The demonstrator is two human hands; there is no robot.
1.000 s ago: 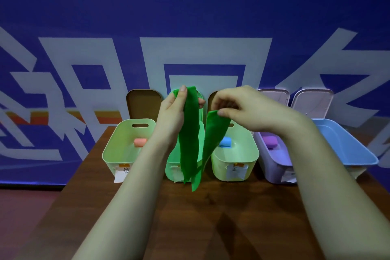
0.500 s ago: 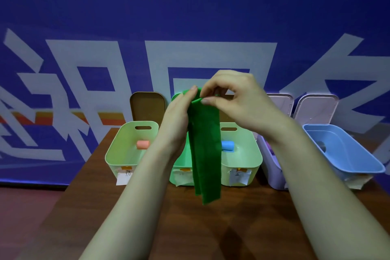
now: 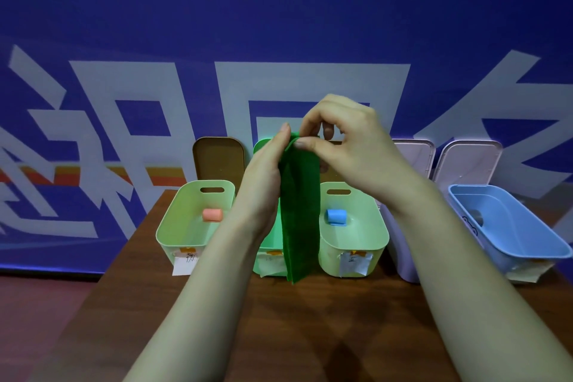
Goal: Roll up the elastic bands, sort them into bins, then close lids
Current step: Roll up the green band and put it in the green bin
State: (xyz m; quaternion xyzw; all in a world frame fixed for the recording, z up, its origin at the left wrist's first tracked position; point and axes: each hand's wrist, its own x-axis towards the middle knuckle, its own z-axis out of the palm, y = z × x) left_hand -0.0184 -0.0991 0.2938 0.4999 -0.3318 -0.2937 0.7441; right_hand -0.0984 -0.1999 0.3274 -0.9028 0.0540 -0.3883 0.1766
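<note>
Green band [image 3: 300, 211] is pinched at its top edge betw. left hand [image 3: 263, 177] & right hand [image 3: 344, 146], hung above the mid green bin [image 3: 269, 239]; roll should be started tight w/ edges kept aligned.

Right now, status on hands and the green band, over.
Left hand and right hand pinch green band at top. Band hangs unrolled before bins. Nothing blocking.

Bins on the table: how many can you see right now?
5, in one row: light green bin at left, a greener bin behind the hanging green band, light green bin, lilac bin mostly hidden by the right forearm, blue bin.
</note>
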